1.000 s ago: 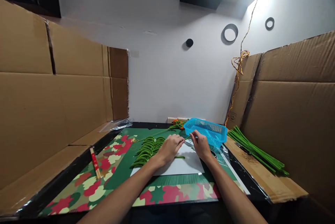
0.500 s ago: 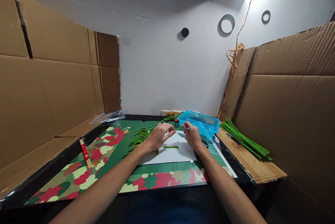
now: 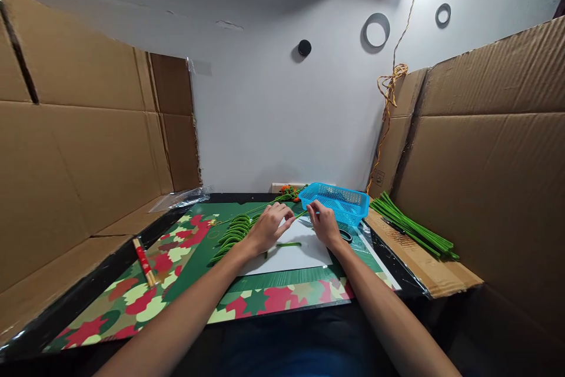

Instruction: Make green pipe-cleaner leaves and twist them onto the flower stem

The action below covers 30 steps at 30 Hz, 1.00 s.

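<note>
Mat [image 3: 282,300] w/ a camo-print border is nearest, forearms crossing over it; two wooden sticks [image 3: 143,262] in a red wrapper lie at its L edge. White sheet [image 3: 304,256] sits on the mat's plain green part, w/ a short loose green piece [image 3: 289,244] flat on it. Past that, a thin green stem [image 3: 301,213] spans the gap btwn the two hands, slanting up toward the R. R hand [image 3: 324,222]: fingertips pinched on the stem's R end. L hand [image 3: 272,227]: fingers part-curled, thumb out, tip at the L end; can't tell if that's a firm pinch or just a touch. To do this bit well, imo: hold close to where it bends, keep the free span short so it doesn't buckle, let one hand anchor while the other shapes, light pressure, & stay over the white, where green shows best. Curved green loops [image 3: 233,236] lie L of the L hand, partly hidden by it, so keep that wrist off them. Scissors [image 3: 345,236], judging by the dark handle, are just beside the R wrist. Green bundle [image 3: 412,227] rests on cardboard [image 3: 445,280] at far R; blue basket [image 3: 365,210] is behind the R hand, orange flowers [image 3: 289,190] next to it, then the wall [image 3: 265,118].
</note>
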Tool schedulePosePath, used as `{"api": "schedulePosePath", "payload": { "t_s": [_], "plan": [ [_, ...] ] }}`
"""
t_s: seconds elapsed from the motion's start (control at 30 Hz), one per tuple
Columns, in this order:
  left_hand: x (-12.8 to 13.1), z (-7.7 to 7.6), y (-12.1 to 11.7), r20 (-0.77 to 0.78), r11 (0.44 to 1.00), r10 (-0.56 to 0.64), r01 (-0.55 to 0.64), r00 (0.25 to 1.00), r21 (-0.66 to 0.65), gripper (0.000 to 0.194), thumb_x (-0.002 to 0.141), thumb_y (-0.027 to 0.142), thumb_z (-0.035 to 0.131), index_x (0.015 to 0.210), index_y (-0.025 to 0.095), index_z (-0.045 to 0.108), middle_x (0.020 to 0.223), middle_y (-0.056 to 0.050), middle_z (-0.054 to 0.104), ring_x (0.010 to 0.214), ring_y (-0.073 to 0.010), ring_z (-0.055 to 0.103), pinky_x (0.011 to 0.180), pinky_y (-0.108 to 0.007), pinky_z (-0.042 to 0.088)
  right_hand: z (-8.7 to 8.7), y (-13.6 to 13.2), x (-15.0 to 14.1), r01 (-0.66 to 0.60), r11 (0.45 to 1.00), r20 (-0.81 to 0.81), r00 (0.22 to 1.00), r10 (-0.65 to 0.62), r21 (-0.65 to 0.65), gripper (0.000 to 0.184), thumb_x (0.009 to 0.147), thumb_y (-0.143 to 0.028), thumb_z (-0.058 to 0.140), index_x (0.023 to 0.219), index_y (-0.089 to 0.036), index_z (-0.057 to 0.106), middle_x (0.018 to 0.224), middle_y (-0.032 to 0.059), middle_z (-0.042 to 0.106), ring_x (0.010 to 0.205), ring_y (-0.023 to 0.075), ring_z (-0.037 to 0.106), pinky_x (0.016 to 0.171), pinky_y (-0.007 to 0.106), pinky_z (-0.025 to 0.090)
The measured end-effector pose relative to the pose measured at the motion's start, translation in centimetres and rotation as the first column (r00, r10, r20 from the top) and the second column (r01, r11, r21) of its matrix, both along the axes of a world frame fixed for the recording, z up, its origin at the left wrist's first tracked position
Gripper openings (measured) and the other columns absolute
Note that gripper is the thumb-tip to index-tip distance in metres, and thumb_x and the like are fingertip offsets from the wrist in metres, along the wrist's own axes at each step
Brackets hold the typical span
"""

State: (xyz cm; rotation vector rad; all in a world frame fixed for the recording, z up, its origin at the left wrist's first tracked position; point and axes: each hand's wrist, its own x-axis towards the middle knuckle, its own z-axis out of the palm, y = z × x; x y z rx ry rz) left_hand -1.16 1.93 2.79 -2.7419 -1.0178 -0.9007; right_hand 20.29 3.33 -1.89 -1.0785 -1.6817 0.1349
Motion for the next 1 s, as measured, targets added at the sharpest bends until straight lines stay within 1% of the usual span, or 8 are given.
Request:
{"api": "schedulePosePath", "payload": {
  "t_s": [0.07,0.17,0.3,0.47,0.57,0.73,0.87,1.0],
  "plan": [
    [0.13,-0.14,0.02,-0.004,1.0,0.003,-0.003,1.0,0.007,0.023,0.107,0.036,0.05,0.1,0.02,0.065,0.101,-0.006,0.07,0.098,-0.0253,0.059,0.093,-0.04,0.04,0.01,-0.04,0.14,0.01,1.0,-0.003,1.0,-0.01,0.003,0.041,0.108,-0.05,0.04,0.088,-0.022,0.062,0.07,0.0013,0.064,0.057,0.0167,0.052,0.059,0.025,0.037],
    [0.42,-0.32,-0.06,-0.003,0.999,0.02,-0.02,1.0,0.029,0.021,0.108,0.033,0.049,0.099,0.02,0.064,0.101,-0.006,0.07,0.097,-0.0251,0.059,0.092,-0.039,0.041,0.08,-0.12,0.36,0.024,1.0,0.002,1.0,-0.024,0.007,0.042,0.108,-0.051,0.039,0.087,-0.022,0.061,0.066,0.0002,0.061,0.055,0.0169,0.049,0.057,0.025,0.035],
    [0.62,-0.55,-0.12,0.034,0.995,0.08,-0.082,0.996,0.064,0.019,0.108,0.028,0.049,0.097,0.021,0.063,0.1,-0.005,0.071,0.097,-0.0253,0.059,0.091,-0.04,0.04,0.06,-0.17,0.56,0.026,1.0,0.028,0.999,-0.027,0.006,0.042,0.109,-0.05,0.038,0.088,-0.023,0.061,0.065,0.0,0.061,0.053,0.0174,0.051,0.056,0.025,0.034],
    [0.38,-0.74,0.19,0.122,0.976,0.182,-0.194,0.976,0.094,0.019,0.107,0.027,0.049,0.095,0.021,0.062,0.097,-0.006,0.069,0.097,-0.0268,0.059,0.088,-0.041,0.039,-0.1,-0.12,0.52,0.01,1.0,0.095,0.995,-0.009,-0.008,0.032,0.107,-0.043,0.043,0.095,-0.023,0.065,0.069,0.0011,0.065,0.055,0.0183,0.057,0.058,0.025,0.036],
    [0.28,-0.74,0.33,0.148,0.968,0.212,-0.228,0.966,0.104,0.019,0.108,0.027,0.05,0.094,0.022,0.063,0.097,-0.006,0.069,0.097,-0.0272,0.059,0.088,-0.041,0.038,-0.08,-0.19,0.51,0.01,1.0,0.123,0.992,-0.008,-0.015,0.027,0.106,-0.038,0.045,0.099,-0.023,0.067,0.07,0.0017,0.067,0.056,0.0188,0.058,0.06,0.026,0.037],
    [0.32,-0.63,0.19,0.164,0.968,0.215,-0.233,0.963,0.099,0.017,0.106,0.025,0.053,0.095,0.022,0.064,0.099,-0.005,0.071,0.099,-0.0267,0.061,0.089,-0.04,0.039,-0.01,-0.45,0.58,0.019,1.0,0.134,0.991,-0.016,-0.02,0.025,0.104,-0.033,0.045,0.11,-0.022,0.067,0.077,0.0024,0.071,0.057,0.0181,0.06,0.06,0.025,0.04],
    [0.33,-0.61,0.09,0.164,0.971,0.204,-0.221,0.965,0.094,0.013,0.105,0.024,0.057,0.094,0.022,0.066,0.099,-0.005,0.072,0.1,-0.0265,0.062,0.09,-0.039,0.039,-0.05,-0.52,0.53,0.021,1.0,0.144,0.989,-0.017,-0.021,0.025,0.103,-0.033,0.046,0.108,-0.022,0.067,0.074,0.0016,0.07,0.056,0.0178,0.059,0.06,0.025,0.04],
    [0.34,-0.75,0.07,0.159,0.973,0.195,-0.211,0.968,0.094,0.012,0.104,0.022,0.059,0.095,0.021,0.067,0.099,-0.005,0.072,0.1,-0.0262,0.062,0.091,-0.04,0.039,-0.1,-0.38,0.56,0.05,0.999,0.139,0.989,-0.047,-0.015,0.025,0.104,-0.036,0.046,0.106,-0.023,0.068,0.073,0.0017,0.069,0.056,0.0179,0.058,0.061,0.025,0.039]
  ]
}}
